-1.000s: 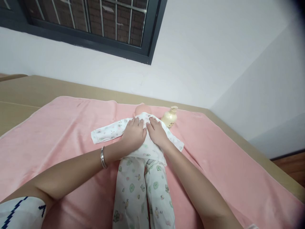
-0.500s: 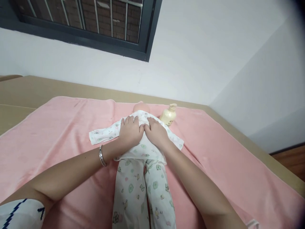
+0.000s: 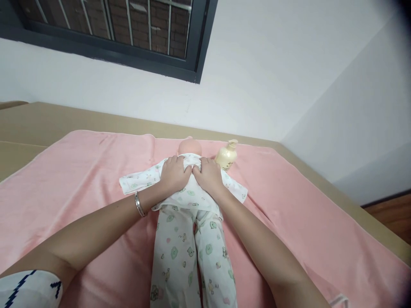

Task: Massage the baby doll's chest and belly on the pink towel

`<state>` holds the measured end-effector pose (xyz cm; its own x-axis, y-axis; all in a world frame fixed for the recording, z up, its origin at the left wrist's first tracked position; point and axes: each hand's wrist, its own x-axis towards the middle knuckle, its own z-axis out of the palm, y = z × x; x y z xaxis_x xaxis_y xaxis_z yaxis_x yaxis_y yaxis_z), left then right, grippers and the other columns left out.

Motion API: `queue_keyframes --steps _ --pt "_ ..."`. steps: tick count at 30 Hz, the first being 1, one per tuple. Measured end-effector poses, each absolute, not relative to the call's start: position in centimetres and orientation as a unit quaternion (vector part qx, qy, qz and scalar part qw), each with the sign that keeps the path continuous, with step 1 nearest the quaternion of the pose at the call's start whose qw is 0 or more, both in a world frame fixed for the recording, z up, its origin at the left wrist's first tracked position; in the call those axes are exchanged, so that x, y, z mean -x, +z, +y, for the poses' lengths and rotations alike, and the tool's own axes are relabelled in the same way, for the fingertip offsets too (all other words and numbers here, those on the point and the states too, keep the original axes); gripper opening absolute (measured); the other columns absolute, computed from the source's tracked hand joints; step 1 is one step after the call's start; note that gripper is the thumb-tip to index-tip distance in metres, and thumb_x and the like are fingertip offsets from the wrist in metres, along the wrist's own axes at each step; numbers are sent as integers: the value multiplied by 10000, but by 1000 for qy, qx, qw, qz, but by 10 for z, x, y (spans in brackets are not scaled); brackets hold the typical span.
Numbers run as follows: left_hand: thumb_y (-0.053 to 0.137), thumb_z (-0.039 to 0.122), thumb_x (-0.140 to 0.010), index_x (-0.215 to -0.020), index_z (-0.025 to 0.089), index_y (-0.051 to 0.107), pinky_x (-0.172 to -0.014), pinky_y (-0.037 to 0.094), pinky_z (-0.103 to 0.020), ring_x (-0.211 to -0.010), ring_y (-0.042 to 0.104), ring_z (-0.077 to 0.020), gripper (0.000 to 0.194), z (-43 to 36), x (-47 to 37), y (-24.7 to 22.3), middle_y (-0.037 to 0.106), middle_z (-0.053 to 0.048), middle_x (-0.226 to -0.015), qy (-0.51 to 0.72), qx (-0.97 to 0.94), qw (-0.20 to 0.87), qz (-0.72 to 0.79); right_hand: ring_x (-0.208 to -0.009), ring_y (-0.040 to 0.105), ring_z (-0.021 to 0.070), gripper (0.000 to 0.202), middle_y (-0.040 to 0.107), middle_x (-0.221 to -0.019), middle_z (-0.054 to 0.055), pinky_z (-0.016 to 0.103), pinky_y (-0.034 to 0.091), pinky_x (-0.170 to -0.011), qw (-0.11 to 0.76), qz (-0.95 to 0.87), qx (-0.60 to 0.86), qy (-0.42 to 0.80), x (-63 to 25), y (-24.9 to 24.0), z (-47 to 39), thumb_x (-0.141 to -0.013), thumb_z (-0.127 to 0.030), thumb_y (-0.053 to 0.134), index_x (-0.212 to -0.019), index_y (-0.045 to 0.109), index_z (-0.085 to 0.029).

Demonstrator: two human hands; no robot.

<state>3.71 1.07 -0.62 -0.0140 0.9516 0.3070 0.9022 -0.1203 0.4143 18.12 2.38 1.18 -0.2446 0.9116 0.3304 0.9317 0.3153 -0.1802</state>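
Observation:
A baby doll lies stretched out in a white patterned top (image 3: 192,197) and matching trousers (image 3: 175,256), its bald head (image 3: 190,147) pointing away from me. Which way its face points, I cannot tell. My left hand (image 3: 175,174) rests on the left of the doll's upper body, fingers laid over the shoulder. On the other side, my right hand (image 3: 208,176) lies the same way, the two thumbs close together in the middle. Both hands are open and pressed flat on the cloth. A cream pump bottle (image 3: 226,156) stands just beyond my right hand.
Under the doll spreads a pink blanket (image 3: 96,179) with some creases. It covers a tan surface (image 3: 58,115) that runs up to the white wall (image 3: 250,77). A dark-framed window (image 3: 192,64) with bars is above. Brown wood (image 3: 391,216) shows at the right edge.
Both hands have shifted slightly on the doll's upper body, their fingers now more bent over the shoulders. More of the doll's head and collar shows, and the top's hem sits a little higher.

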Motion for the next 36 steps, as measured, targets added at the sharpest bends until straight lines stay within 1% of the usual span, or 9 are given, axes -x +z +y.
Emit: queue_keyframes --steps 7,17,20,24,26,29,32,34,36 --pt "408 354 -950 -1320 88 562 -1040 430 -481 -1186 560 -356 481 13 -37 -9 631 -187 -1207 268 -699 35 662 -1054 581 310 310 689 -1061 143 400 390 -920 210 -776 593 -32 -178 11 23 -961 -356 462 -1054 641 -120" --pt "397 353 -958 -1369 93 520 -1073 415 -482 -1232 558 -331 502 27 -28 -6 623 -181 -1292 279 -746 44 603 -1126 584 291 366 688 -1198 120 395 405 -991 273 -769 578 -4 -181 5 26 -977 -320 446 -1230 642 -142" --pt "390 336 -959 -1393 56 497 -1132 363 -505 -1306 512 -347 527 16 -32 -3 577 -204 -1376 277 -743 37 608 -1170 589 280 393 675 -1254 141 397 403 -1036 259 -789 558 4 -183 11 19 -998 -287 409 -1281 621 -115" --pt "372 274 -950 -1448 28 446 -1193 271 -564 -1446 358 -384 561 -8 -44 -3 447 -226 -1521 272 -742 31 612 -1296 538 283 446 614 -1367 174 433 386 -1113 259 -820 510 22 -183 22 2 -959 -190 389 -1345 585 -83" --pt "374 255 -938 -1463 57 443 -1210 231 -593 -1483 307 -377 565 -16 -48 0 410 -200 -1562 285 -753 53 590 -1383 465 256 500 531 -1472 150 436 368 -1154 318 -828 461 25 -183 24 -5 -915 -137 379 -1381 558 -107" --pt "430 232 -886 -1415 124 520 -1217 269 -560 -1447 397 -333 548 -19 -45 14 491 -143 -1522 332 -754 130 551 -1491 307 241 539 366 -1597 120 494 296 -1209 400 -815 419 4 -183 20 -7 -922 -166 365 -1445 488 -137" --pt "446 159 -807 -1378 137 565 -1192 368 -447 -1372 509 -271 584 -13 -33 33 571 -110 -1457 414 -687 217 556 -1507 279 271 506 388 -1582 137 553 258 -1216 350 -828 435 46 -184 14 -3 -975 -259 359 -1450 491 -144" --pt "443 141 -788 -1378 134 571 -1189 380 -419 -1380 506 -257 603 -9 -23 46 573 -99 -1458 463 -634 245 568 -1494 307 293 498 408 -1566 160 571 251 -1214 298 -837 452 80 -185 13 -1 -989 -306 378 -1437 510 -134" --pt "457 142 -782 -1366 138 585 -1194 375 -427 -1397 487 -260 597 -6 -13 55 573 -92 -1459 496 -606 249 570 -1508 275 291 516 338 -1604 162 565 235 -1222 307 -830 460 69 -184 15 -2 -981 -306 401 -1459 483 -128"
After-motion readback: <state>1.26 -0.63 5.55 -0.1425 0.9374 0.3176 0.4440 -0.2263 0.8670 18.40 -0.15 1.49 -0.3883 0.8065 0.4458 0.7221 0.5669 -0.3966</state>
